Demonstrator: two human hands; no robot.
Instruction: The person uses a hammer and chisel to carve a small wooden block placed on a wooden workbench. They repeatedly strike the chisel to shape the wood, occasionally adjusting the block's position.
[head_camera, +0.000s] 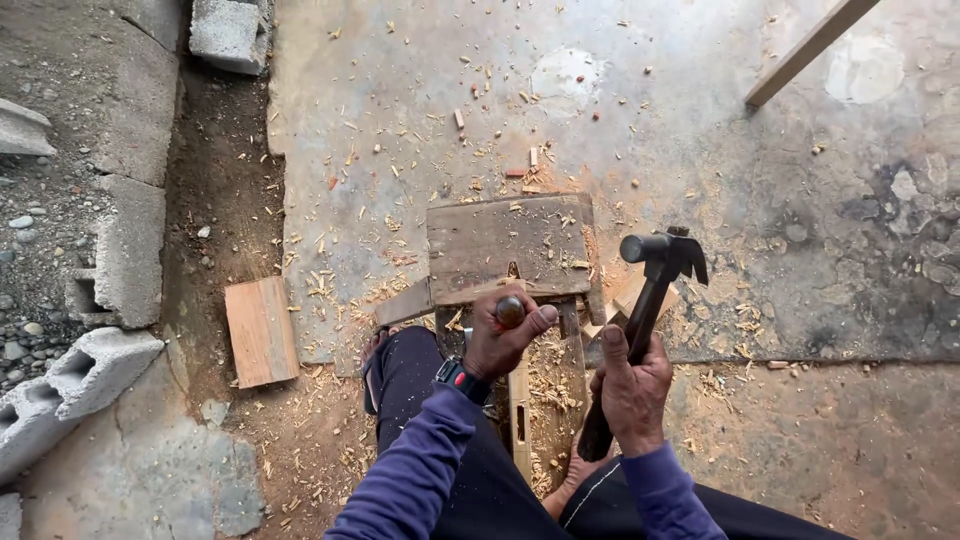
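The left hand (500, 340) is closed around the rounded reddish-brown wooden handle of a chisel (510, 312), thumb and fingers wrapped so that only the butt end of the handle shows, facing up toward the camera; the blade below it is hidden, so the tool's long axis seems to run nearly straight down into the narrow pale wooden piece (519, 405) that lies between the person's dark trouser legs, its length running near to far. The right hand (632, 385) is clenched on the dark wooden shaft of a black steel claw hammer (660, 255), held to the right of the chisel, with the shaft slanting up and away to the far right. The hammer's round striking face points left, toward the chisel butt, and sits a little farther and to the right of it, clearly apart and not touching. The right hand is thus the free-swinging one, while the left is the one on the chisel. Just beyond the chisel lies a weathered flat grey-brown board (505, 240) on the chip-strewn concrete floor (700, 130), and grey concrete blocks (120, 240) line the left side.
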